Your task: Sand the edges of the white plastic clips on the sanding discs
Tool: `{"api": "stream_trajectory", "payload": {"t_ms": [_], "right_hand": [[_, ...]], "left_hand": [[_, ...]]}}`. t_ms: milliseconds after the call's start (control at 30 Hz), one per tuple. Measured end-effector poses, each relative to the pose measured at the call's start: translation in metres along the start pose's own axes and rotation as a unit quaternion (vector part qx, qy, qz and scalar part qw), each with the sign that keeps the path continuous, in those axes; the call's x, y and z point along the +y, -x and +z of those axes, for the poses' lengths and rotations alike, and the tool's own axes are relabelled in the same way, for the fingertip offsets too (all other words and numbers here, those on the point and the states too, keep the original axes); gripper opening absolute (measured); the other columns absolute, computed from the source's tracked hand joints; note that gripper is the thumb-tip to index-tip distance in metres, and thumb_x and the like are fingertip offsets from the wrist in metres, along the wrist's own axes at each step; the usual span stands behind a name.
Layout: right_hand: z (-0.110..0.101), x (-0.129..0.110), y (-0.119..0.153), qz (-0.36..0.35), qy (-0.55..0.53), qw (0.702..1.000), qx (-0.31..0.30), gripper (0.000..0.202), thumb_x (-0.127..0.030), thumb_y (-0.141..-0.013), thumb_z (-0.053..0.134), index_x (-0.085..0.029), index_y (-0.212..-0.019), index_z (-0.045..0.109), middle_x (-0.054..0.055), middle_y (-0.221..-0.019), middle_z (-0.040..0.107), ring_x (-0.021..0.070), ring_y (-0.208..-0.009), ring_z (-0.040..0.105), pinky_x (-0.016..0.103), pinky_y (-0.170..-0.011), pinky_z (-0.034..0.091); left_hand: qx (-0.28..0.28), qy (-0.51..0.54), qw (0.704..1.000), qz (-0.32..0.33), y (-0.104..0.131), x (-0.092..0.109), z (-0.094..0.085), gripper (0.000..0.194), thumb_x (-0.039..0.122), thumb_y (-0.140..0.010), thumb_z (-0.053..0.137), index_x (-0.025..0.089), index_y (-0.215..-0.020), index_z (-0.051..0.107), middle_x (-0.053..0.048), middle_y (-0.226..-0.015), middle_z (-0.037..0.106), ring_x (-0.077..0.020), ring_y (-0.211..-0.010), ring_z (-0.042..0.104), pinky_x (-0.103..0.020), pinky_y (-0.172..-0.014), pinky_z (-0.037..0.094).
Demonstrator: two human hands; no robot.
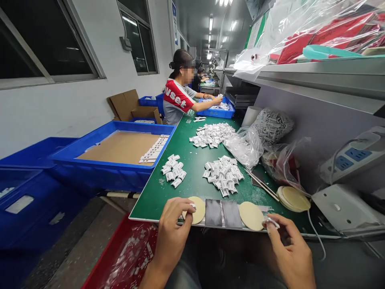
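My left hand (173,228) hovers at the near edge of the green worktable (192,160), pinching a small white piece (192,206) over a pale round pad (197,209). My right hand (290,251) pinches another small clear-white piece (271,221) beside a second round pad (251,215). Two dark grey rectangular pads (222,213) lie between the round pads. Just beyond them are two heaps of small white packets, one on the left (173,170) and one on the right (223,175).
A blue bin (114,168) with a cardboard liner and a row of packets stands left of the table; a red bin (126,257) sits below. Plastic bags of parts (245,146), a stack of round pads (293,198) and a power strip (351,154) are on the right. A co-worker (180,96) sits farther along.
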State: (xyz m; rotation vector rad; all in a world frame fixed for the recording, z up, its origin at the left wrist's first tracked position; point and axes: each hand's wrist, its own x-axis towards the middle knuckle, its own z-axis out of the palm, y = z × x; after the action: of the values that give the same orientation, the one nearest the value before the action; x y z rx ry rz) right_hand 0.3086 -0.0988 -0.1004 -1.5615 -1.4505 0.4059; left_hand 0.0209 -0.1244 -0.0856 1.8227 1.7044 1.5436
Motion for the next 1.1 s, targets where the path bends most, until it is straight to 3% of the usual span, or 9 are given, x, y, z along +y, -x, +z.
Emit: {"api": "stream_trajectory", "payload": {"t_ms": [133, 233, 333, 433, 600, 767, 967, 1100], "right_hand": [[0.014, 0.000, -0.011, -0.013, -0.013, 0.998, -0.056, 0.029, -0.041, -0.094, 0.054, -0.020, -0.109, 0.067, 0.010, -0.108, 0.071, 0.0218, -0.091, 0.068, 0.023, -0.054, 0.049], [0.024, 0.000, -0.021, -0.040, -0.004, 0.994, -0.099, 0.026, -0.037, -0.096, 0.051, -0.023, -0.110, 0.067, 0.007, -0.111, 0.070, 0.0215, -0.099, 0.066, 0.028, -0.073, 0.053], [0.026, 0.005, -0.021, -0.065, 0.018, 0.992, -0.110, 0.018, -0.033, -0.093, 0.054, -0.024, -0.097, 0.069, 0.006, -0.104, 0.070, 0.0233, -0.097, 0.063, 0.035, -0.083, 0.049], [0.020, 0.013, -0.014, -0.087, 0.057, 0.992, -0.076, 0.012, -0.029, -0.088, 0.060, -0.025, -0.094, 0.069, 0.007, -0.099, 0.070, 0.0274, -0.097, 0.059, 0.042, -0.086, 0.042], [0.013, 0.009, -0.014, -0.217, 0.163, 0.960, -0.067, 0.017, -0.018, -0.093, 0.057, -0.025, -0.103, 0.067, 0.005, -0.103, 0.071, 0.0270, -0.102, 0.057, 0.043, -0.087, 0.037], [0.016, -0.007, -0.025, -0.207, 0.159, 0.962, -0.079, 0.017, -0.009, -0.089, 0.060, -0.023, -0.095, 0.066, 0.003, -0.097, 0.071, 0.0237, -0.094, 0.058, 0.040, -0.082, 0.036], [0.018, -0.010, -0.031, -0.259, 0.164, 0.948, -0.089, 0.018, -0.007, -0.090, 0.058, -0.023, -0.092, 0.067, 0.002, -0.086, 0.070, 0.0227, -0.082, 0.057, 0.039, -0.073, 0.035], [0.003, -0.009, -0.012, -0.284, 0.096, 0.944, -0.135, 0.023, -0.006, -0.089, 0.053, -0.026, -0.087, 0.065, 0.000, -0.081, 0.068, 0.0212, -0.076, 0.058, 0.037, -0.071, 0.040]], "left_hand": [[0.018, 0.019, 0.996, -0.081, -0.001, -0.003, 0.007, 0.014, 0.019, -0.093, 0.057, 0.026, -0.102, 0.063, -0.001, -0.103, 0.066, -0.0167, -0.091, 0.063, -0.025, -0.071, 0.050], [-0.003, 0.018, 0.996, -0.089, -0.008, -0.004, 0.013, 0.024, 0.019, -0.094, 0.053, 0.028, -0.113, 0.064, -0.003, -0.109, 0.066, -0.0178, -0.095, 0.065, -0.026, -0.073, 0.050], [-0.047, -0.048, 0.997, -0.047, -0.011, -0.010, 0.014, 0.019, 0.016, -0.092, 0.051, 0.026, -0.097, 0.067, -0.003, -0.101, 0.069, -0.0204, -0.095, 0.064, -0.030, -0.078, 0.048], [-0.060, -0.156, 0.986, -0.022, -0.008, -0.022, 0.011, 0.012, 0.018, -0.090, 0.055, 0.024, -0.088, 0.066, -0.003, -0.089, 0.070, -0.0222, -0.086, 0.063, -0.034, -0.077, 0.044], [-0.095, -0.208, 0.974, 0.003, -0.009, -0.030, 0.013, 0.013, 0.019, -0.092, 0.054, 0.024, -0.095, 0.066, -0.004, -0.093, 0.072, -0.0241, -0.088, 0.063, -0.036, -0.078, 0.044], [-0.110, -0.180, 0.977, 0.013, -0.009, -0.034, 0.017, 0.012, 0.020, -0.091, 0.057, 0.025, -0.095, 0.068, -0.004, -0.096, 0.073, -0.0247, -0.091, 0.064, -0.036, -0.080, 0.048], [-0.099, -0.191, 0.975, 0.062, -0.011, -0.042, 0.010, 0.012, 0.023, -0.091, 0.059, 0.024, -0.095, 0.069, -0.005, -0.094, 0.074, -0.0236, -0.086, 0.069, -0.033, -0.073, 0.055], [-0.180, -0.183, 0.957, 0.136, -0.013, -0.032, -0.012, 0.012, 0.018, -0.088, 0.063, 0.027, -0.092, 0.071, -0.003, -0.088, 0.075, -0.0213, -0.081, 0.070, -0.031, -0.071, 0.057]]}}
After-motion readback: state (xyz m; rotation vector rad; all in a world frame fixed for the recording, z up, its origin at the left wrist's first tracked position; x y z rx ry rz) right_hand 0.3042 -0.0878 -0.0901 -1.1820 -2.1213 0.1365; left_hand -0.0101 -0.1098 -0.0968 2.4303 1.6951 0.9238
